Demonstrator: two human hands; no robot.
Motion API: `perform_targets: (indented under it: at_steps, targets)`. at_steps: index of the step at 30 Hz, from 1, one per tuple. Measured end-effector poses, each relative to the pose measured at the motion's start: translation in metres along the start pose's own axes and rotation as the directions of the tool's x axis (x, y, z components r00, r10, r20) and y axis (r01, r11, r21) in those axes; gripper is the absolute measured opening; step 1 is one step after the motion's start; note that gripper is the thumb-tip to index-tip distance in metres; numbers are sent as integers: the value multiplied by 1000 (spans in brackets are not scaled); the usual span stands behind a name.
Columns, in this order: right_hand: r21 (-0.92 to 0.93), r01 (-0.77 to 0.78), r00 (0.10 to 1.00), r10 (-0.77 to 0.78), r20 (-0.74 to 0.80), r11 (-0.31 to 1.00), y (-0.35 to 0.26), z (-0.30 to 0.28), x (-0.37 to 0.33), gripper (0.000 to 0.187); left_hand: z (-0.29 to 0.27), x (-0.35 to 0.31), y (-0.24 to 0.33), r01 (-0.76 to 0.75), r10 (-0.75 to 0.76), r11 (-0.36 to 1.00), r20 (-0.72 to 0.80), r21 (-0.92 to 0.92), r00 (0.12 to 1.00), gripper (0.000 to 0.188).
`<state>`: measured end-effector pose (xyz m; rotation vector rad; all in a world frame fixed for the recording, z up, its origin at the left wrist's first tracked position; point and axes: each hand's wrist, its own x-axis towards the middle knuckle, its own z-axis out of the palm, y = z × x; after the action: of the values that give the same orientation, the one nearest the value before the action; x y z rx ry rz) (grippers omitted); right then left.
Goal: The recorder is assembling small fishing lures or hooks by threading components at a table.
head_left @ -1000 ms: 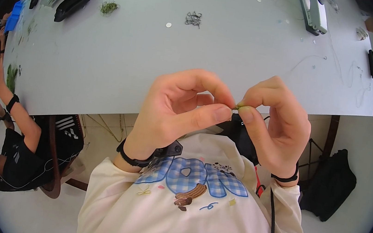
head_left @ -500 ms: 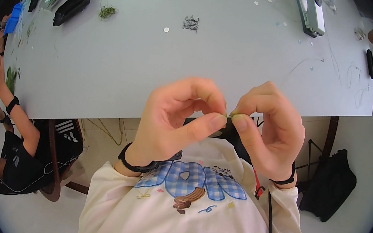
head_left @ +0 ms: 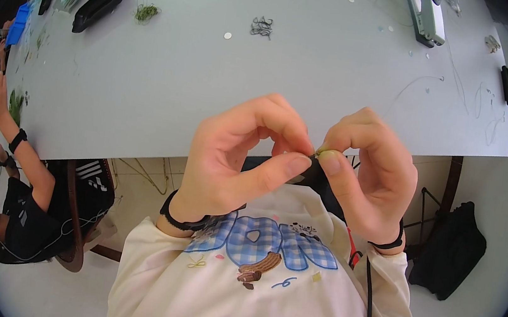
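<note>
My left hand [head_left: 228, 162] and my right hand [head_left: 372, 179] meet fingertip to fingertip just off the near edge of the grey table [head_left: 147, 101], in front of my chest. Each is closed in a pinch of thumb and forefinger. A tiny dark bit [head_left: 315, 156] shows in the narrow gap between the two pinches. It is too small to name, and the fingertips cover most of it. The other fingers of both hands are curled in. Beyond my hands, a small tangle of dark thread-like pieces [head_left: 261, 27] lies on the table.
Farther off lie a green tangle of thread [head_left: 147, 13], a black tray [head_left: 99, 6], a white disc [head_left: 228, 35] and a stapler [head_left: 425, 18]. A black pen-like thing [head_left: 506, 85] is near the right edge. On the left sits another person [head_left: 26, 206], one arm raised by the table.
My left hand has risen slightly, and its pinch has shifted a little upward and right. Both pinches stay close together. The table view has shifted slightly.
</note>
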<state>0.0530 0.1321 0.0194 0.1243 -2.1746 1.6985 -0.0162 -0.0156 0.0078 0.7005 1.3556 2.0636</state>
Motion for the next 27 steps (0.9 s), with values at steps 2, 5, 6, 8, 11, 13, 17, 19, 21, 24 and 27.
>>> perform_targets:
  at_steps: [2,5,6,8,11,13,17,19,21,24,27]
  targets:
    - [-1,-5,1000,5,-3,1000,0,-1,0,13,0,1,0,4,-4,1000,-1,-3,1000,13]
    - [11,-20,1000,20,-3,1000,-1,-1,-1,12,-1,2,0,-28,27,996,16,84,1000,13]
    - [20,-27,1000,27,-3,999,-1,-1,-1,12,-1,2,0,-54,51,991,27,126,998,13]
    - [24,-21,1000,21,-3,999,-1,-1,-1,11,-1,2,0,-81,75,983,41,165,996,13]
    - [32,-20,1000,20,1,999,-1,-1,-2,11,-2,2,-3,-155,143,960,68,232,987,14]
    - [38,-26,1000,26,5,999,-1,-1,-2,11,-2,2,-5,-188,178,950,65,247,982,15]
    - [95,-79,997,79,3,992,-2,-1,-3,9,5,1,-4,-157,173,959,-50,238,984,16]
    - [107,-91,996,91,5,990,-2,-2,-4,8,2,1,-5,-253,265,887,23,386,964,17]
    - [106,-95,995,94,13,990,-3,-2,-4,7,2,1,-5,-265,278,877,26,401,960,17]
    - [109,-116,993,114,19,987,-4,-2,-6,7,3,-1,-6,-283,292,868,43,408,956,18]
    - [113,-103,995,102,13,988,-5,-2,-7,7,3,0,-3,-320,320,833,77,452,944,19]
